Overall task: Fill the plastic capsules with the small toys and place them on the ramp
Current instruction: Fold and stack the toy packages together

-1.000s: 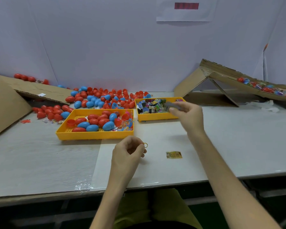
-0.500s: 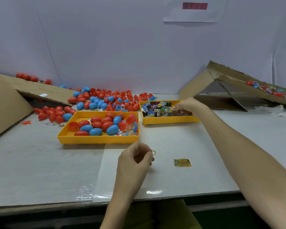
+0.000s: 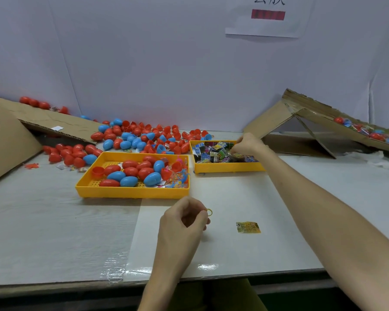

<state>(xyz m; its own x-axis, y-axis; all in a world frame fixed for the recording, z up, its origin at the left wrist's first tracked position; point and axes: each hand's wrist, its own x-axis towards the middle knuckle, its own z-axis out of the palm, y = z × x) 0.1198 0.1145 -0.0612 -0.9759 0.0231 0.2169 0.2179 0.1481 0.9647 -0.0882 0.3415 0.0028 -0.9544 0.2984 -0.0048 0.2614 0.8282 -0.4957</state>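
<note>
The left hand (image 3: 182,223) hovers over the tabletop (image 3: 54,232) just in front of the large yellow tray (image 3: 130,192); its thumb and forefinger pinch a small yellow ring (image 3: 209,212), and the other fingers are curled loosely under. The right hand (image 3: 247,145) reaches into the small yellow tray (image 3: 229,170), just right of the large yellow tray; its fingers are bunched down among the packaged toys (image 3: 211,153), and I cannot tell whether they have one pinched. Red and blue capsules (image 3: 130,172) lie inside the large yellow tray, with more heaped behind it; the cardboard ramp (image 3: 319,118) rises well to its right; a yellow printed slip (image 3: 248,227) lies in front of it, toward the right.

The step in hand looks like gathering the contents. It is best to single out one packet by a corner rather than scoop, and to lift it clear of the rim; the ring should be pinched firmly so it cannot roll off. Opening a capsule will probably mean passing both toys into one hand.
</note>
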